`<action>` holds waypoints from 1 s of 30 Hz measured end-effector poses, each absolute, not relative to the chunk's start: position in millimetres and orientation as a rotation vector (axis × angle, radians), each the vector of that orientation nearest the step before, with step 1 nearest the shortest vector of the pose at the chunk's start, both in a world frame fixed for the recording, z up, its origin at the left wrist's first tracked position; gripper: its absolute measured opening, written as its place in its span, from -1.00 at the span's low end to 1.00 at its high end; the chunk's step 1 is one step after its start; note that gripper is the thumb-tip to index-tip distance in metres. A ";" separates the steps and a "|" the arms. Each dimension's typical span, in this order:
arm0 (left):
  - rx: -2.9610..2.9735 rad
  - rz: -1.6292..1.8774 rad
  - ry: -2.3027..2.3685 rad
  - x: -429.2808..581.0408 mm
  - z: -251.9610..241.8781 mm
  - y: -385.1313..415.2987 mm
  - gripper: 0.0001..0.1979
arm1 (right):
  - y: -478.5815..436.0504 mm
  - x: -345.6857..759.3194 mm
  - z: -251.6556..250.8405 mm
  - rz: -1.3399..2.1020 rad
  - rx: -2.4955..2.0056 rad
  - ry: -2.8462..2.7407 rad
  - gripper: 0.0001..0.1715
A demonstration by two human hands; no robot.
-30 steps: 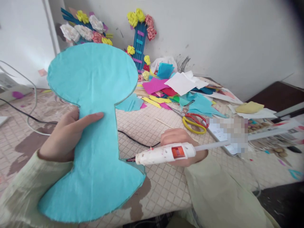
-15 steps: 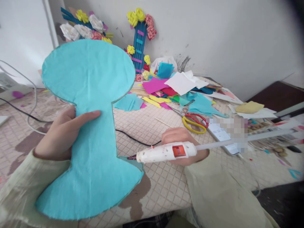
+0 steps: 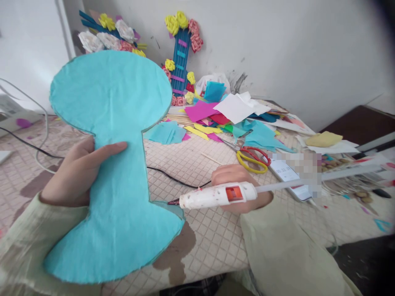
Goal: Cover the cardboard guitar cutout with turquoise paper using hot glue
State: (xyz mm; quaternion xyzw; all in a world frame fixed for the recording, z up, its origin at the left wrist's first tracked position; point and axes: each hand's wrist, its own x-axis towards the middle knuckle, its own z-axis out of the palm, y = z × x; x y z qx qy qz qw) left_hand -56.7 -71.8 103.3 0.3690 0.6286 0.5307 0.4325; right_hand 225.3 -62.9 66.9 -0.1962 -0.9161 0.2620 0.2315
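My left hand grips a large turquoise paper-covered cutout by its narrow middle, thumb across the front and the other fingers hidden behind. The cutout is held upright, with a rounded top and a flared, curved bottom. My right hand is closed around a white glue gun with an orange-red switch; a long pale glue stick sticks out of its back. The dark nozzle is at the notch on the cutout's lower right, by a loose turquoise paper flap. Whether the nozzle touches it I cannot tell.
Scissors with red and yellow handles lie beyond my right hand, near a phone. Coloured paper pieces are heaped at the back. A flower-trimmed blue paper decoration leans on the wall. A black cord crosses the patterned tablecloth.
The cutout and my left hand have shifted slightly left. The glue gun's nozzle has moved a little right and up along the notch edge, with both grips kept.
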 end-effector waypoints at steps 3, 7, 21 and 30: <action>0.898 1.330 1.556 -57.0 104.9 -70.6 -0.67 | -63.1 226.2 67.9 0.734 -0.539 -2.523 -0.75; 0.907 1.359 1.547 -56.8 105.5 -69.4 -0.68 | -63.4 226.7 69.2 0.722 -0.545 -2.520 -0.78; 0.936 1.313 1.625 -56.7 107.0 -70.7 -0.73 | -62.0 230.5 67.7 0.711 -0.530 -2.519 -0.75; 0.882 1.364 1.618 -61.1 110.1 -69.1 -0.74 | -63.7 233.2 68.1 0.704 -0.555 -2.521 -0.76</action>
